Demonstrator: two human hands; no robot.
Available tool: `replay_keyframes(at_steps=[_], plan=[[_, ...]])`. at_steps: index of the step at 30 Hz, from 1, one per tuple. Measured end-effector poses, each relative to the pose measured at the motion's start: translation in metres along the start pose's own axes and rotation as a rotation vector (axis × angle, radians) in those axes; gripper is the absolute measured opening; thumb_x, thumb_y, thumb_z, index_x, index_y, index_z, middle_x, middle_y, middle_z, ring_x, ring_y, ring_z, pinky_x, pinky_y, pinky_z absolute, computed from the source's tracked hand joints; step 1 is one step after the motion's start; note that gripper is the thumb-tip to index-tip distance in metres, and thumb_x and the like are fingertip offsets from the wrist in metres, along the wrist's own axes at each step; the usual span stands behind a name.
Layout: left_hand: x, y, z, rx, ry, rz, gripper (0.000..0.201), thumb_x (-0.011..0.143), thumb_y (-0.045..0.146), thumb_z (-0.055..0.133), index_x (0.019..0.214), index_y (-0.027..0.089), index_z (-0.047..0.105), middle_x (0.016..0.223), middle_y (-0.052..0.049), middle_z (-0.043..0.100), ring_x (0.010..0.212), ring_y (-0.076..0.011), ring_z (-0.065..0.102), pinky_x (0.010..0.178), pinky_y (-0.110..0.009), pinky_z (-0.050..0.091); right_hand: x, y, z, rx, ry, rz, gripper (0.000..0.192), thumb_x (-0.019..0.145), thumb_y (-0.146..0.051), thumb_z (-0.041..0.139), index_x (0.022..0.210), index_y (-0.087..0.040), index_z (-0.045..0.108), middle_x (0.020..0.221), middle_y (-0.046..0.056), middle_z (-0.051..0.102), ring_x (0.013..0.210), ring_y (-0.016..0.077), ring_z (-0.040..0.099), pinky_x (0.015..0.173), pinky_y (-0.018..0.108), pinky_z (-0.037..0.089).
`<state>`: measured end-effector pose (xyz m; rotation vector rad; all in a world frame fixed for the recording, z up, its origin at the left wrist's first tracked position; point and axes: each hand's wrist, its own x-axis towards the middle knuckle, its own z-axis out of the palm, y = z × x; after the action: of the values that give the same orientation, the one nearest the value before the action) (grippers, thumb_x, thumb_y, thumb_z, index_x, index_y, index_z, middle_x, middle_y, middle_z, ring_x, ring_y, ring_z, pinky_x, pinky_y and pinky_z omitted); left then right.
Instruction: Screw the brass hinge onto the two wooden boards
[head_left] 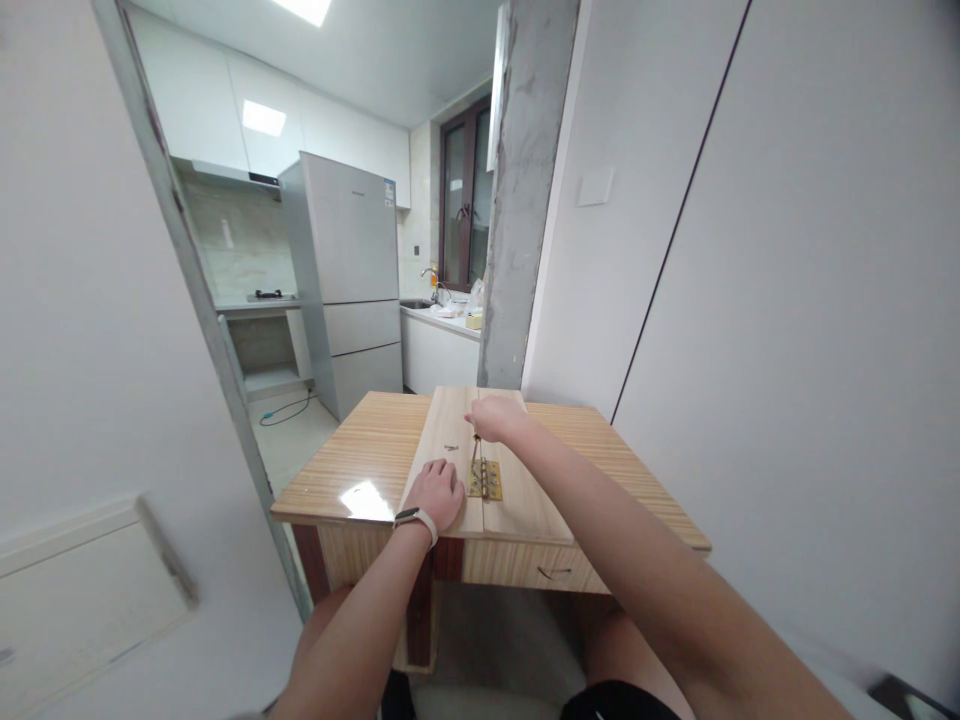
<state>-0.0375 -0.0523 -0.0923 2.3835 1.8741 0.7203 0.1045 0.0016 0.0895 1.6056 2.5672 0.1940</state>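
Observation:
Two pale wooden boards, the left board (442,425) and the right board (525,500), lie side by side on the table. A brass hinge (493,482) spans the seam between them. My right hand (495,418) is closed around a screwdriver (475,452), whose handle is mostly hidden in the fist. Its thin shaft points down to the hinge's left leaf; the tip is too small to make out. Pressed on the left board beside the hinge, my left hand (436,495) lies with fingers stretched out. A few loose screws (451,448) rest on the left board.
The wood-grain table (382,430) has a drawer with a handle (553,573) at the front. A white wall (787,330) stands close on the right. Beyond the doorway are a grey fridge (356,240), a sink counter (442,325) and a cable (285,412) on the floor.

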Motion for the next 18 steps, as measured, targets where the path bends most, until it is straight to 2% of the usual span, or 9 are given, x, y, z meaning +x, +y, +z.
replay_keyframes(at_steps=[6,12,15,18], plan=[[0.001,-0.002,0.003,-0.001,0.015,0.007,0.036,0.098,0.038,0.041,0.121,0.020,0.061,0.135,-0.012,0.058,0.130,-0.0270,0.045,0.113,-0.040,0.032,-0.002,-0.003,-0.007,-0.063,-0.014,-0.030,0.031,0.094,-0.032,0.060,0.114,-0.011,0.072,0.118,0.022,0.072,0.108,0.0286,0.069,0.082,0.032,0.052],[0.001,-0.004,0.006,-0.007,0.031,0.011,0.036,0.097,0.038,0.041,0.121,0.020,0.061,0.134,-0.012,0.059,0.128,-0.0273,0.045,0.112,-0.040,0.033,-0.003,0.005,-0.004,-0.059,0.046,-0.130,0.027,0.091,-0.024,0.061,0.117,-0.021,0.069,0.116,0.014,0.073,0.108,0.0248,0.068,0.083,0.029,0.049],[0.001,-0.004,0.006,-0.011,0.026,0.007,0.035,0.097,0.038,0.041,0.120,0.020,0.061,0.134,-0.012,0.058,0.128,-0.0273,0.045,0.112,-0.040,0.032,0.000,0.008,-0.001,-0.021,0.057,-0.117,0.022,0.092,-0.028,0.061,0.111,-0.022,0.071,0.114,0.011,0.074,0.107,0.0234,0.069,0.082,0.028,0.048],[0.001,-0.004,0.005,-0.018,0.017,0.003,0.036,0.098,0.037,0.041,0.122,0.020,0.060,0.135,-0.012,0.057,0.129,-0.0274,0.045,0.113,-0.040,0.031,0.001,0.008,0.000,0.021,0.089,-0.038,0.030,0.092,-0.039,0.063,0.112,-0.018,0.071,0.115,0.014,0.074,0.108,0.0255,0.068,0.081,0.028,0.049]])
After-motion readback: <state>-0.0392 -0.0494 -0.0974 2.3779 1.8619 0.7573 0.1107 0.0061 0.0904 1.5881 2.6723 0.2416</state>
